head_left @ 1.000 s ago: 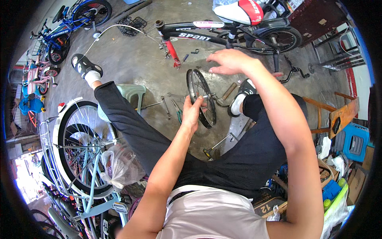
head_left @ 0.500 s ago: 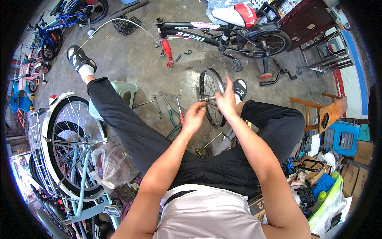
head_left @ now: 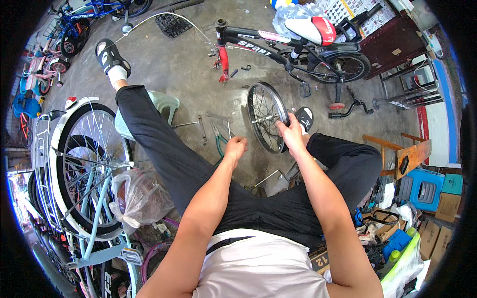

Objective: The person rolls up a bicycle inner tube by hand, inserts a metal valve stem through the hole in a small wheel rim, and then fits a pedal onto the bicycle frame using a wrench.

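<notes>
A small bare spoked bicycle wheel (head_left: 277, 98), with no tyre on it, stands tilted on the floor between my legs. My right hand (head_left: 292, 134) grips its rim at the near right side, thumb and fingers wrapped round the edge. My left hand (head_left: 236, 148) is apart from the wheel, over the tools, with its fingers curled together. Whatever the left fingers hold, if anything, is too small to make out. Below and beside that hand lie green-handled pliers (head_left: 219, 141) and a wrench (head_left: 202, 130).
A black bicycle frame (head_left: 256, 45) with a red fork stands ahead. A pale green stool (head_left: 166, 103) is beside my left leg. At left stands a bicycle with a large white-fendered wheel (head_left: 62, 149). A wooden stool (head_left: 417, 151) and blue plastic stool (head_left: 430, 186) are at right.
My left hand has drawn back from the wheel's hub toward me. My right hand has moved from near the hub onto the rim, its fingers closing there. The view has shifted slightly.
</notes>
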Available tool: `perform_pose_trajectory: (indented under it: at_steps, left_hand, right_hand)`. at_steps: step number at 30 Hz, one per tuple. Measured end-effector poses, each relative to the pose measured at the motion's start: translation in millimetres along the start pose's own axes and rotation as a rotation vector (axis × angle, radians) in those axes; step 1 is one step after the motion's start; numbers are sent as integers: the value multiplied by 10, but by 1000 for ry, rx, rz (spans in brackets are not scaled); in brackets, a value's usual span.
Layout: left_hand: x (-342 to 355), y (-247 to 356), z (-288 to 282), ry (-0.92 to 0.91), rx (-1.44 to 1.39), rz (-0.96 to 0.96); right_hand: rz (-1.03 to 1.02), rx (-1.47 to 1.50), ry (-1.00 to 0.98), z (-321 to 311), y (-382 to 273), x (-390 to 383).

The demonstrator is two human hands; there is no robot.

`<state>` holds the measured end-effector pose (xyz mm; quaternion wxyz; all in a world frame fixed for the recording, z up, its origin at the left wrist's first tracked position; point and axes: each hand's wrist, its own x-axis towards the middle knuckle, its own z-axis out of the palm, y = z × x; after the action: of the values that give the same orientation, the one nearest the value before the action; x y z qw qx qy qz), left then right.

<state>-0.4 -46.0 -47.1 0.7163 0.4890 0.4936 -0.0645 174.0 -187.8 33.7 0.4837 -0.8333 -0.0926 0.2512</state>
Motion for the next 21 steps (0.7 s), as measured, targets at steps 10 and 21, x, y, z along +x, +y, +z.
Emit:
perform_pose_trajectory:
  at_steps: [10, 21]
  left_hand:
    - [-110, 377, -227, 217, -483, 169]
    - [-631, 1151, -457, 133, -588, 584]
  right_hand:
    - [49, 786, -83, -496, -1195, -237]
    - [159, 701, 214, -368, -871, -251]
